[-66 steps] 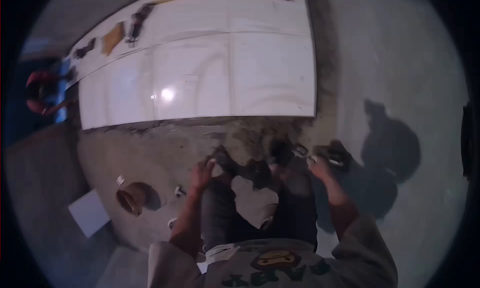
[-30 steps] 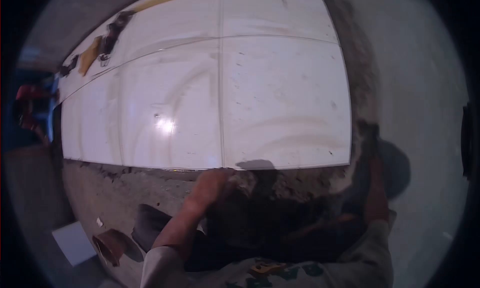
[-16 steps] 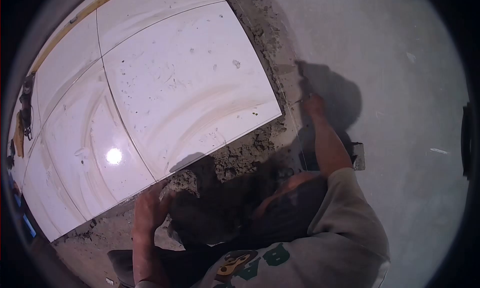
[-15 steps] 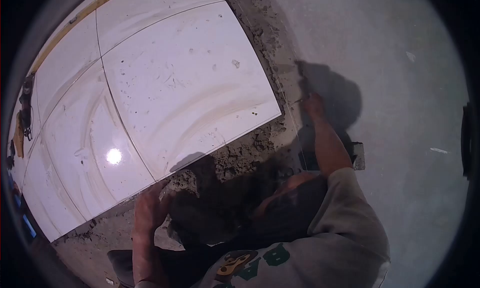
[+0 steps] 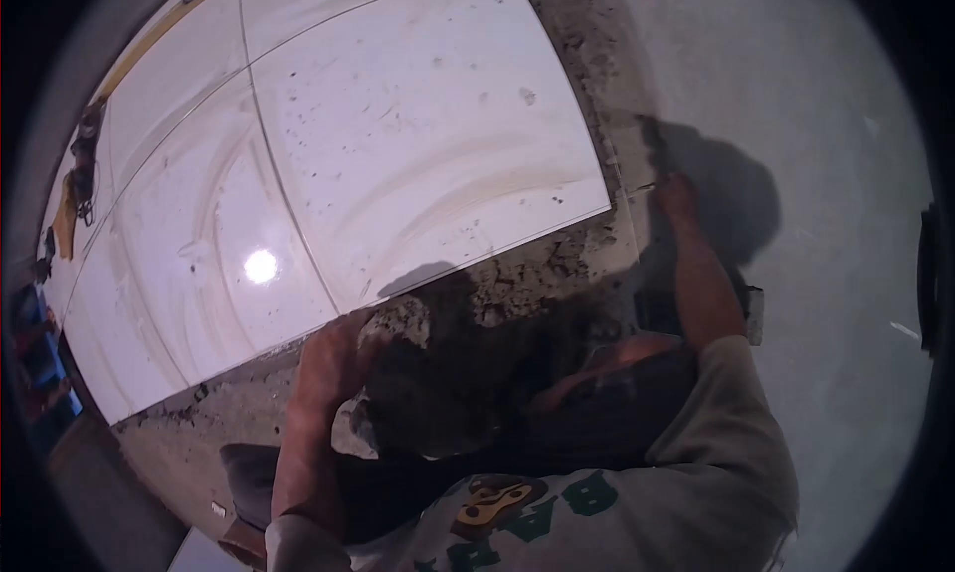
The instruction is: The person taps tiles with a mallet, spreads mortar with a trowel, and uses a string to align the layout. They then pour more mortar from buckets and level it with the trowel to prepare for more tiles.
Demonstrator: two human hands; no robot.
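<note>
Large white floor tiles [image 5: 448, 124], smeared with mud, lie at the upper left. My left hand [image 5: 338, 358] rests at their near edge by a joint, touching the tile's rim; its fingers are bent and mostly in shadow. Off the tile's right corner, my right hand [image 5: 678, 199] is closed, low over the grey floor. A thin, pointed stick-like thing [image 5: 642, 188] juts from it towards the tile. A fine string line [image 5: 629, 244] runs along the floor beside that hand. Crumbly mortar [image 5: 527, 282] fills the strip in front of the tiles.
A small block [image 5: 755, 315] stands by my right forearm. Smooth grey floor [image 5: 846, 204] spreads to the right. A yellow straight bar [image 5: 164, 30] lies along the far tiles. Dark tools [image 5: 84, 164] and blue items [image 5: 45, 348] are at the left edge.
My view has shifted, so the tiles and both hands appear further right and mostly a little higher. The hands hold about the same places relative to the tiles.
</note>
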